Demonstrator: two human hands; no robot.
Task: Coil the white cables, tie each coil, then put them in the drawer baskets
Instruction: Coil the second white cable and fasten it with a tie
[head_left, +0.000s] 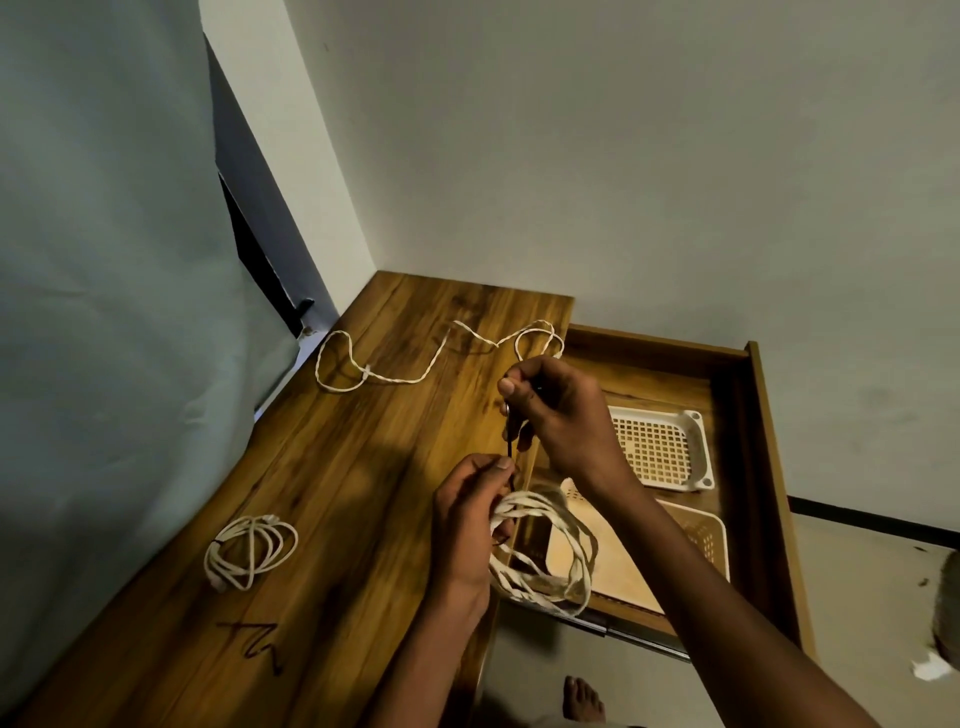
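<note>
- At the far left hangs a pale curtain (104, 260), and beside it a wooden desk (337, 493) runs toward a corner of plain walls.
- On the desk's near left lies a finished coil (249, 552) of white cable, bound at one side by a dark tie; just in front of it rests a loose dark twist tie (254, 644).
- Farther back on the desk an uncoiled white cable (415, 364) trails in loose bends — by my judgement still waiting to be coiled.
- At centre, the left hand (467, 525) grips a second coil (545, 551) of white cable, held over the desk's right edge.
- The right hand (556, 410), above it, pinches a thin black tie (510, 441) that runs down to the left hand's fingertips.
- The step in hand looks like tying this coil; the next move calls for wrapping the tie round the bunched loops and twisting it tight without letting the loops spring apart.
- To the right an open drawer (758, 415) holds a white basket (660, 447) and, nearer, a beige basket (701, 535) — both seem free of cables.
- Below, a bare foot (584, 699) stands on a pale floor.
</note>
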